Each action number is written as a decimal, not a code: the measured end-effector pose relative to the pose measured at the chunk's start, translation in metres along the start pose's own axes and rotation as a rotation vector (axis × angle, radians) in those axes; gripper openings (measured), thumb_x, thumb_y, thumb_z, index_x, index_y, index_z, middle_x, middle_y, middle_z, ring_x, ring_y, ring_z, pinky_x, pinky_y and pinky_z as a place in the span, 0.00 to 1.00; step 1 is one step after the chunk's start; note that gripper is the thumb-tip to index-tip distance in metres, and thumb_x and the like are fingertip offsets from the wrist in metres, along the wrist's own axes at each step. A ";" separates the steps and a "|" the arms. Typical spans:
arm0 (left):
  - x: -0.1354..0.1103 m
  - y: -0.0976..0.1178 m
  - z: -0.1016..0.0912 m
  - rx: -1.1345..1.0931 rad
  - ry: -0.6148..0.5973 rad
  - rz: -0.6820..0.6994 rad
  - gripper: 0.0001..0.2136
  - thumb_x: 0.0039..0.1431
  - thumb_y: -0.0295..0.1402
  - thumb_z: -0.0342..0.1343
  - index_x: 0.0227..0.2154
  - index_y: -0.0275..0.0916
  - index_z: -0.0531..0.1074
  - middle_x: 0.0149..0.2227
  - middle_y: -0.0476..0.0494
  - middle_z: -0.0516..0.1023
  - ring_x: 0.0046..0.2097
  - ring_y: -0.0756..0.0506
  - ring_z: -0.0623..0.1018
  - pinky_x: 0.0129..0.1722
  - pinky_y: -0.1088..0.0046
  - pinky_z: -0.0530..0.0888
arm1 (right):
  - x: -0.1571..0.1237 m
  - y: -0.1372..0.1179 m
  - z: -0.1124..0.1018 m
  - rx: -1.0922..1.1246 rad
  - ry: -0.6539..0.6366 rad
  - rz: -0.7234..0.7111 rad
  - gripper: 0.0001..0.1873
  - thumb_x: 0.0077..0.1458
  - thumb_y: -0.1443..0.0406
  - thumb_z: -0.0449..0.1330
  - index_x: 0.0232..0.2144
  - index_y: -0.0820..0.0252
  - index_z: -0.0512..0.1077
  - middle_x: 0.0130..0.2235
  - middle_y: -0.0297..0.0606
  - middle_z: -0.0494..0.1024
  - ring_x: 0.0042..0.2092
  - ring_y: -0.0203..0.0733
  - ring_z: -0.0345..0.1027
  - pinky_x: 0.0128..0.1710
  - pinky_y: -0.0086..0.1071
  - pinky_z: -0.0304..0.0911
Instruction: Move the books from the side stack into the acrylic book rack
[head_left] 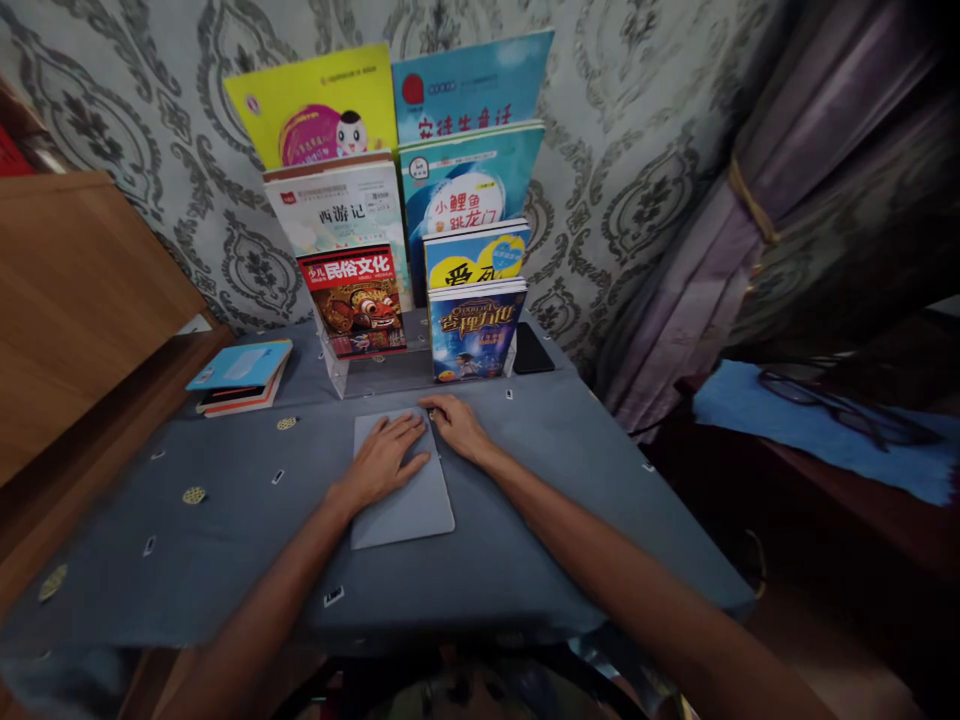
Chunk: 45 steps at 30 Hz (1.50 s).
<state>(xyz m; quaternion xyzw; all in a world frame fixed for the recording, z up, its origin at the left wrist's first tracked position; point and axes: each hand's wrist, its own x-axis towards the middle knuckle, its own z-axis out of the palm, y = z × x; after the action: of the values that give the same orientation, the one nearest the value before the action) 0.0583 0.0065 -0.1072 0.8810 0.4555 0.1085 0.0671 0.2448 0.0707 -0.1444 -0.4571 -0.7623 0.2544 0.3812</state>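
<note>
A thin grey notebook or booklet (405,510) lies on the cloth-covered table in front of me. My left hand (386,458) rests flat on its upper part, fingers spread and holding nothing. At the far right corner of the notebook is my right hand (457,425), its fingers drawn together on that corner; the fingertips are small and partly hidden. Just beyond my hands stands a clear book rack (337,375) with several upright books, among them a red-and-brown book (356,305) at the front left and a dark blue book (478,335) at the front right.
A small stack of books (244,372) lies at the left, by a wooden cabinet (82,300). Behind the rack's right side lies a black phone (532,350). Glasses (847,400) rest on a blue cloth (750,405) at the right, below a tied curtain (795,190).
</note>
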 end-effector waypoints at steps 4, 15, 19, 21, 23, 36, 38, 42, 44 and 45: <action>-0.004 0.007 -0.004 -0.023 -0.034 0.044 0.24 0.69 0.44 0.45 0.63 0.41 0.63 0.66 0.39 0.65 0.69 0.42 0.60 0.69 0.52 0.53 | 0.000 -0.001 0.000 -0.013 -0.005 0.010 0.21 0.58 0.76 0.52 0.49 0.60 0.76 0.48 0.42 0.81 0.51 0.45 0.73 0.55 0.42 0.66; -0.036 0.032 -0.009 -0.004 -0.163 0.160 0.37 0.60 0.61 0.47 0.66 0.43 0.58 0.69 0.35 0.58 0.71 0.36 0.55 0.68 0.47 0.51 | 0.001 0.004 0.002 -0.039 0.008 -0.013 0.22 0.58 0.75 0.52 0.49 0.56 0.77 0.48 0.40 0.81 0.51 0.44 0.73 0.55 0.42 0.67; -0.041 0.035 -0.010 0.005 -0.200 0.191 0.39 0.60 0.62 0.46 0.68 0.45 0.53 0.71 0.35 0.53 0.72 0.35 0.50 0.68 0.45 0.49 | 0.000 0.001 0.001 -0.054 0.003 -0.005 0.21 0.58 0.75 0.52 0.49 0.57 0.77 0.48 0.40 0.81 0.51 0.44 0.73 0.55 0.42 0.66; -0.041 0.035 -0.013 0.010 -0.219 0.195 0.38 0.61 0.60 0.46 0.68 0.45 0.53 0.71 0.35 0.53 0.72 0.35 0.49 0.68 0.45 0.49 | -0.001 -0.002 0.000 -0.063 0.003 -0.002 0.21 0.58 0.75 0.52 0.49 0.56 0.77 0.49 0.40 0.81 0.52 0.44 0.73 0.56 0.42 0.66; -0.039 0.035 -0.016 0.022 -0.248 0.195 0.36 0.63 0.59 0.46 0.68 0.44 0.53 0.71 0.34 0.53 0.72 0.35 0.49 0.68 0.44 0.50 | -0.001 -0.003 0.000 -0.068 0.001 0.004 0.21 0.58 0.75 0.53 0.49 0.56 0.77 0.49 0.40 0.81 0.52 0.45 0.73 0.56 0.42 0.66; -0.029 0.017 -0.021 0.148 -0.223 0.205 0.25 0.71 0.48 0.37 0.65 0.44 0.58 0.69 0.35 0.57 0.71 0.38 0.55 0.67 0.48 0.55 | -0.002 -0.010 -0.003 -0.096 -0.033 0.026 0.22 0.58 0.75 0.52 0.51 0.58 0.75 0.49 0.43 0.79 0.52 0.45 0.71 0.56 0.42 0.64; -0.028 0.017 -0.020 0.157 -0.198 0.202 0.24 0.72 0.47 0.36 0.64 0.44 0.59 0.69 0.35 0.58 0.71 0.38 0.56 0.67 0.48 0.56 | -0.002 -0.011 -0.004 -0.093 -0.036 0.030 0.22 0.58 0.75 0.53 0.51 0.57 0.76 0.49 0.43 0.80 0.51 0.45 0.72 0.55 0.42 0.65; -0.030 0.017 -0.016 0.158 -0.178 0.200 0.24 0.72 0.46 0.36 0.64 0.43 0.61 0.69 0.35 0.59 0.71 0.38 0.56 0.67 0.49 0.56 | -0.002 -0.010 -0.004 -0.089 -0.029 0.015 0.22 0.58 0.75 0.53 0.51 0.55 0.76 0.48 0.41 0.80 0.51 0.45 0.71 0.55 0.41 0.65; -0.030 0.014 -0.015 0.136 -0.169 0.199 0.24 0.72 0.47 0.37 0.64 0.44 0.59 0.69 0.36 0.59 0.71 0.39 0.57 0.67 0.50 0.56 | -0.002 -0.008 -0.003 -0.092 -0.028 0.016 0.22 0.58 0.75 0.53 0.51 0.56 0.76 0.48 0.41 0.80 0.50 0.45 0.71 0.55 0.42 0.65; -0.030 0.012 -0.015 0.119 -0.163 0.197 0.25 0.71 0.47 0.38 0.65 0.44 0.58 0.69 0.37 0.59 0.71 0.40 0.57 0.67 0.51 0.56 | -0.002 -0.007 -0.002 -0.095 -0.030 0.017 0.23 0.58 0.75 0.53 0.51 0.56 0.76 0.48 0.41 0.80 0.50 0.44 0.71 0.55 0.42 0.65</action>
<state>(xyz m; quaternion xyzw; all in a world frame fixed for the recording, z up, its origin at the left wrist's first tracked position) 0.0473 -0.0251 -0.0938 0.9297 0.3657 0.0153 0.0406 0.2438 0.0660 -0.1386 -0.4774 -0.7750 0.2281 0.3457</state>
